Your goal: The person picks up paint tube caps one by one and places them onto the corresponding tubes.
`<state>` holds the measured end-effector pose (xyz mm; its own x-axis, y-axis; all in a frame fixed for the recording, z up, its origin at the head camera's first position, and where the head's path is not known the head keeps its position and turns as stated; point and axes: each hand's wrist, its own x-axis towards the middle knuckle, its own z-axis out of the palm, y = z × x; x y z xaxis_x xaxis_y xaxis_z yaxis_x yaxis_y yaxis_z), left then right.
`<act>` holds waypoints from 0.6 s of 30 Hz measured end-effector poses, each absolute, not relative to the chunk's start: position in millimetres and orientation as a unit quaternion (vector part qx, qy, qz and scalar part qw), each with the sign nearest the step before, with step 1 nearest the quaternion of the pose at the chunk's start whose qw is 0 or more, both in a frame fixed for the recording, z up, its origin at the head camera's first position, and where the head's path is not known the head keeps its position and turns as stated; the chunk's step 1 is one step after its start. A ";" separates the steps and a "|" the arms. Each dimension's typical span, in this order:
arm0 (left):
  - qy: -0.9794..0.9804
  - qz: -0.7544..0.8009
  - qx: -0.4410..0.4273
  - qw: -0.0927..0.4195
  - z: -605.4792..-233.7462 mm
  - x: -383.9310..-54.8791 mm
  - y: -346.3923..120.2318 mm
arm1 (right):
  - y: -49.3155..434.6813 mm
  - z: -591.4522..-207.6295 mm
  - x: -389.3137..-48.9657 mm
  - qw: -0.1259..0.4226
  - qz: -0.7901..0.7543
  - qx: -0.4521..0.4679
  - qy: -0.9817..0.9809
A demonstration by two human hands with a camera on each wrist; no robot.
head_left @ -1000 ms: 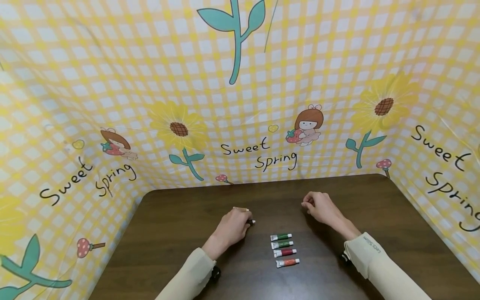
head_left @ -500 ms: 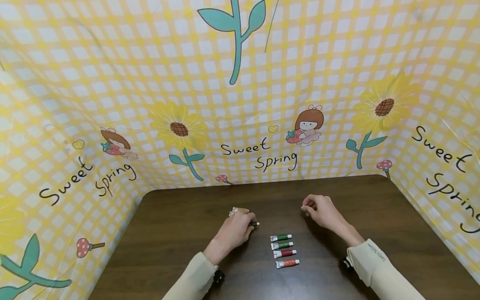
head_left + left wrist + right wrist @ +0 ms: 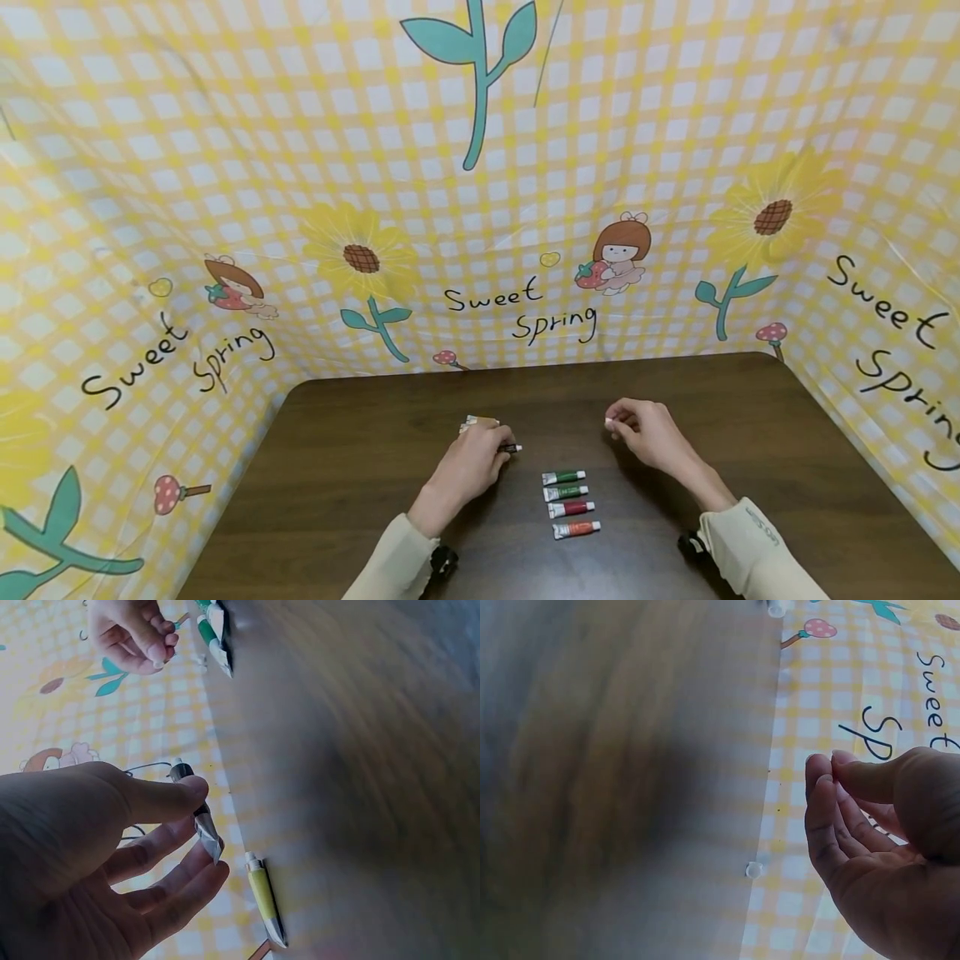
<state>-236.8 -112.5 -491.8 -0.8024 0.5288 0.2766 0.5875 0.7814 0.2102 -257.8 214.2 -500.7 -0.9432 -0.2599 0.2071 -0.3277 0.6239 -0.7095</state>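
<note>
Head view: pinching black, white-capped paint tube (image 3: 511,448) with left hand (image 3: 470,463), toward far edge of dark wooden counter (image 3: 345,467); holding right hand (image 3: 649,433) loosely curled, apparently empty. Probably positioning; likely to need flat release next.

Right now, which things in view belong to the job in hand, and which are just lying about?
Likely in the job: black tube, pinched by the left hand; yellow tube near it; far green tube, near green tube, red tube, orange tube, lined up.

Likely just surroundings: table; patterned cloth behind it.
</note>
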 end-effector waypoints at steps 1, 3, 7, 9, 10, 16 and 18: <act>-0.938 -0.146 -0.298 0.103 -491.7 -236.1 -112.6 | 214.0 -500.9 -256.6 0.042 0.405 0.161 -0.899; -0.938 -0.147 -0.297 0.106 -491.9 -235.2 -112.7 | 213.0 -500.9 -254.2 0.041 0.412 0.154 -0.897; -0.938 -0.148 -0.295 0.108 -490.8 -233.4 -112.9 | 211.2 -501.0 -249.9 0.049 0.423 0.150 -0.892; -0.938 -0.145 -0.295 0.108 -489.4 -232.4 -113.0 | 210.6 -500.7 -248.3 0.052 0.426 0.152 -0.890; -0.938 -0.144 -0.295 0.107 -488.5 -231.8 -113.0 | 210.4 -500.1 -247.5 0.054 0.428 0.155 -0.889; -0.936 -0.142 -0.301 0.111 -483.5 -229.5 -111.3 | 209.4 -494.5 -243.1 0.066 0.431 0.164 -0.885; -0.934 -0.147 -0.306 0.113 -482.2 -229.2 -110.5 | 209.2 -492.5 -241.2 0.069 0.429 0.166 -0.885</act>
